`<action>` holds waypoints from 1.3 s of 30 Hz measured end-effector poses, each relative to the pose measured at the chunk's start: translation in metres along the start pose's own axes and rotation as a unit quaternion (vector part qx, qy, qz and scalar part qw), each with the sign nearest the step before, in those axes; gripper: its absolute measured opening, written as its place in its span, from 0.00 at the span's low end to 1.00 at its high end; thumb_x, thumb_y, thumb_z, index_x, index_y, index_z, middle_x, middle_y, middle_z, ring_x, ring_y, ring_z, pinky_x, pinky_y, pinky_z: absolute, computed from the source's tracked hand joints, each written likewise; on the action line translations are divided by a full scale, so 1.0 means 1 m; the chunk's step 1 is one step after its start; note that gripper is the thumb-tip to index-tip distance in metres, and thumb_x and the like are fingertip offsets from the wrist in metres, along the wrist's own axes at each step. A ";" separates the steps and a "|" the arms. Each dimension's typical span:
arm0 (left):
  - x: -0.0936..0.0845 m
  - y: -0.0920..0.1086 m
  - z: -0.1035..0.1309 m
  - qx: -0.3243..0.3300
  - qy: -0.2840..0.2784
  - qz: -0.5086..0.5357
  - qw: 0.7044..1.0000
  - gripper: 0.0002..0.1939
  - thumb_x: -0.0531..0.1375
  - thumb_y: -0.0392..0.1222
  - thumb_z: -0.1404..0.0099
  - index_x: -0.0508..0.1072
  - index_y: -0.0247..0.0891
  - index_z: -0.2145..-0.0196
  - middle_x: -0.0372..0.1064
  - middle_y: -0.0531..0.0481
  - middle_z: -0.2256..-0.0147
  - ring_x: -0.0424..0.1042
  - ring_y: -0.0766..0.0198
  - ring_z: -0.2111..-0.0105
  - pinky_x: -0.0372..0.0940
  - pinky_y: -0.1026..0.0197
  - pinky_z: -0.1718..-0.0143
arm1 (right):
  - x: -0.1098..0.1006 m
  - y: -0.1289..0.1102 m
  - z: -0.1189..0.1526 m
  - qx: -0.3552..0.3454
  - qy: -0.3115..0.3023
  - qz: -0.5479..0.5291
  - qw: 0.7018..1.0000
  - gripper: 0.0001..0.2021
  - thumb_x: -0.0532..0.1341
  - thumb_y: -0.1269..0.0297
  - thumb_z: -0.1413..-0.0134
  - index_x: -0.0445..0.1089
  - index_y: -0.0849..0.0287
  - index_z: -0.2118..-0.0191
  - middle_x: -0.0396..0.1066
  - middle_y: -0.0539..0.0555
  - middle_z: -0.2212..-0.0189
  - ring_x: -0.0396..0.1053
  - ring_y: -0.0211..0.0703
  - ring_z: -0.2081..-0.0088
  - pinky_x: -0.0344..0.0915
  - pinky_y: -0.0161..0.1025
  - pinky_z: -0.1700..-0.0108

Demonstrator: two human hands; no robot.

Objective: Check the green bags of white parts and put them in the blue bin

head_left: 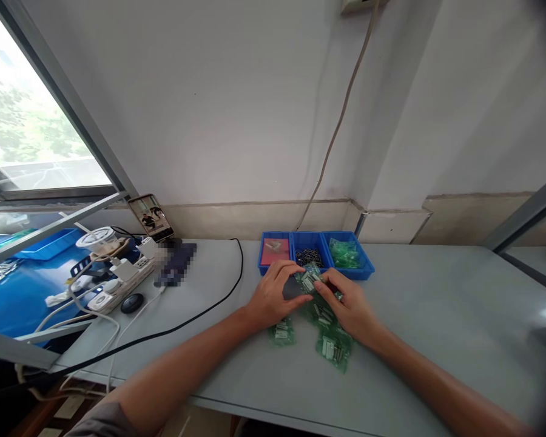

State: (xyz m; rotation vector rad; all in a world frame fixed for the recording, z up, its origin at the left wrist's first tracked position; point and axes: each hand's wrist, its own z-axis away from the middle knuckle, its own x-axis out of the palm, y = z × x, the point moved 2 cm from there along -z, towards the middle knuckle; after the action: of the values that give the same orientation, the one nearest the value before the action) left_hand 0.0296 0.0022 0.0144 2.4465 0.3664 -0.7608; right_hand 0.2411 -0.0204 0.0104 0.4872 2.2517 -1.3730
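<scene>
My right hand [349, 302] pinches a small green plastic bag [307, 280] between thumb and fingers; pale and dark small parts show through it. My left hand [275, 295] is beside it on the left, thumb and fingers spread apart, fingertips close to the bag's edge. Under and around my hands lie several similar green bags: one bag [282, 332] below my left hand, another bag [334, 350] nearer the front, and one bag [322, 314] partly covered. Just behind my hands stands a blue three-compartment tray [366, 273].
The tray holds a red piece [273, 257], dark screws [307, 257] and green bags [344, 253]. A black cable [182, 328] crosses the grey table on the left. A power strip [122, 285], a black mouse [132, 303] and a propped phone [150, 217] are at the left.
</scene>
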 end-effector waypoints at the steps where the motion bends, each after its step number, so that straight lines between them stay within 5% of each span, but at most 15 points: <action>1: 0.000 0.000 0.000 0.004 0.003 -0.003 1.000 0.26 0.67 0.53 0.29 0.68 0.42 0.39 0.70 0.41 0.46 0.71 0.52 0.44 0.69 0.49 0.41 | 0.000 0.000 0.000 0.003 -0.002 -0.002 1.000 0.15 0.55 0.52 0.25 0.61 0.53 0.65 0.60 0.47 0.71 0.59 0.43 0.69 0.57 0.39 0.67; 15: -0.003 0.004 -0.003 0.037 0.003 -0.002 0.999 0.12 0.60 0.43 0.23 0.77 0.38 0.47 0.77 0.42 0.52 0.73 0.54 0.51 0.70 0.50 0.48 | -0.001 -0.006 -0.001 -0.007 -0.013 -0.008 1.000 0.17 0.54 0.52 0.25 0.65 0.54 0.66 0.63 0.49 0.71 0.62 0.43 0.68 0.61 0.40 0.65; 26: 0.000 -0.002 -0.003 0.023 0.005 0.014 1.000 0.10 0.56 0.42 0.21 0.77 0.37 0.56 0.78 0.44 0.58 0.75 0.57 0.57 0.69 0.53 0.52 | -0.004 -0.009 0.000 0.028 0.011 -0.036 0.999 0.10 0.56 0.51 0.27 0.67 0.51 0.56 0.68 0.50 0.67 0.66 0.44 0.68 0.63 0.39 0.69; 32: 0.002 -0.004 -0.001 -0.008 0.010 0.019 1.000 0.11 0.55 0.42 0.20 0.75 0.37 0.58 0.78 0.46 0.62 0.73 0.59 0.62 0.66 0.55 0.56 | -0.001 -0.005 0.000 -0.008 -0.001 -0.038 0.999 0.10 0.57 0.53 0.27 0.69 0.51 0.52 0.71 0.55 0.54 0.71 0.45 0.64 0.65 0.40 0.67; 39: 0.001 -0.001 0.000 -0.030 -0.020 0.012 0.999 0.12 0.54 0.44 0.20 0.74 0.37 0.57 0.76 0.47 0.63 0.71 0.59 0.63 0.66 0.55 0.56 | -0.001 -0.005 0.001 0.033 -0.031 -0.026 0.999 0.09 0.56 0.54 0.27 0.69 0.50 0.53 0.73 0.50 0.65 0.69 0.46 0.65 0.64 0.39 0.68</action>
State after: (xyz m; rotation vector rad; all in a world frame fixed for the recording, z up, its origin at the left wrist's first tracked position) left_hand 0.0301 0.0035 0.0130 2.3720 0.3400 -0.7769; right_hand 0.2401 -0.0236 0.0138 0.4037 2.1893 -1.4727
